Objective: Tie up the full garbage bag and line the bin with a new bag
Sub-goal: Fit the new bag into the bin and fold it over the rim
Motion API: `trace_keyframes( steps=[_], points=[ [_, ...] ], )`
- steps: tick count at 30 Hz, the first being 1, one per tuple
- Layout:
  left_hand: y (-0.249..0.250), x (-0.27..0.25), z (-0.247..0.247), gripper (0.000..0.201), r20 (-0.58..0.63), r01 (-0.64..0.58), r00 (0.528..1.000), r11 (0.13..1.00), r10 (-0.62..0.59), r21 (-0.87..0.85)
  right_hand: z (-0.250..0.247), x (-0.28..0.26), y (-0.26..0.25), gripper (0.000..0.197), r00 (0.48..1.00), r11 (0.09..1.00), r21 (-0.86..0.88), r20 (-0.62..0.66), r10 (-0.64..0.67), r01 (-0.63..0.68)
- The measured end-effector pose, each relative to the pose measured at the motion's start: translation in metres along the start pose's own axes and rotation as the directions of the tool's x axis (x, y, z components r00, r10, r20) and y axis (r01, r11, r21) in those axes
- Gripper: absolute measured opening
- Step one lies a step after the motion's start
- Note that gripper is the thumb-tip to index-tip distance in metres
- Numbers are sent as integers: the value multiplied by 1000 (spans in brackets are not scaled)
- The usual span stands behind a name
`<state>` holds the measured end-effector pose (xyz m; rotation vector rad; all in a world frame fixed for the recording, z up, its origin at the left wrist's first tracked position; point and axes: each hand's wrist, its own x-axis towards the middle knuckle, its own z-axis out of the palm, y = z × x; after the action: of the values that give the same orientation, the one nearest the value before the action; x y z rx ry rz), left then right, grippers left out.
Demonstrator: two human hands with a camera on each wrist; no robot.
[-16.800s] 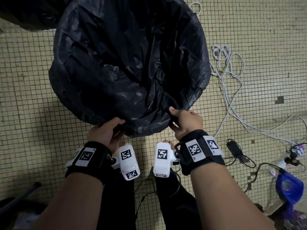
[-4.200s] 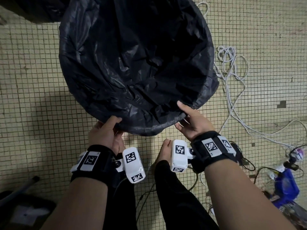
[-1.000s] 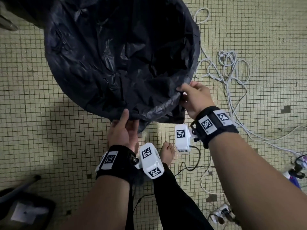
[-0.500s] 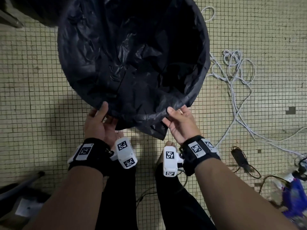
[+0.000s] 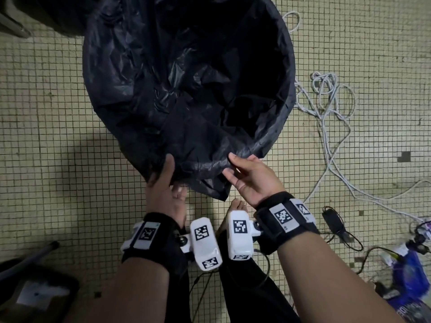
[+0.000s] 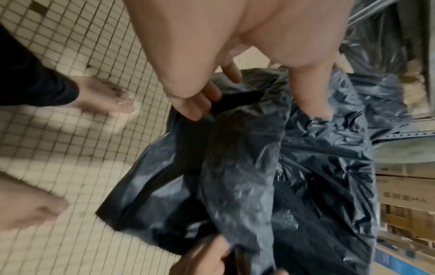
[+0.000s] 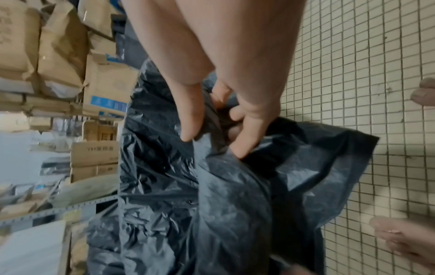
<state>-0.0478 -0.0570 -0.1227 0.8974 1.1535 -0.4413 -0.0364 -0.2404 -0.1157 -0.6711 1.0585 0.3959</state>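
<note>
A new black garbage bag (image 5: 186, 89) lies open over the round bin, whose rim (image 5: 290, 89) shows only as a taut ring under the plastic. Both hands are at the near rim. My left hand (image 5: 163, 176) holds the bag edge, thumb on top and fingers underneath; the left wrist view shows the left hand (image 6: 254, 111) with its thumb pressed on the crumpled plastic. My right hand (image 5: 229, 165) pinches a fold of the bag beside it, and that pinch by the right hand (image 7: 213, 145) shows in the right wrist view. A loose corner flap (image 5: 212, 190) hangs between the hands.
White cable (image 5: 326, 96) lies coiled on the tiled floor right of the bin, with a black adapter (image 5: 333, 220) and blue clutter (image 5: 410, 273) nearer me. My bare foot (image 5: 238, 206) stands just below the flap. More black plastic (image 5: 53, 15) sits top left. Cardboard boxes (image 7: 101, 89) fill shelves behind.
Since a second ago my right hand has come back from the bin's right side to the near rim. My left hand has shifted right, closer to the hanging flap.
</note>
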Motion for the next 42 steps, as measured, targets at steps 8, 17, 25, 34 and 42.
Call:
trace_keyframes(
  steps=[8,17,25,34,42],
  points=[
    [-23,-5,22,93,141,149,984,931,-107,-333,-3,4,-42,42,981,987,-154,-180,-80,52],
    [-5,3,27,33,108,20,993,867,39,-498,-2,12,-66,17,981,971,-157,-41,-188,180],
    [22,13,8,70,87,-55,993,957,83,-286,5,22,-44,14,998,995,-87,52,-43,47],
    [18,-5,-4,51,83,203,978,972,-194,-119,2,14,-21,17,998,996,-92,63,26,-20],
    [9,-18,51,44,-88,193,974,965,-211,-178,1,7,-19,22,995,981,-166,-34,93,-97]
  ],
)
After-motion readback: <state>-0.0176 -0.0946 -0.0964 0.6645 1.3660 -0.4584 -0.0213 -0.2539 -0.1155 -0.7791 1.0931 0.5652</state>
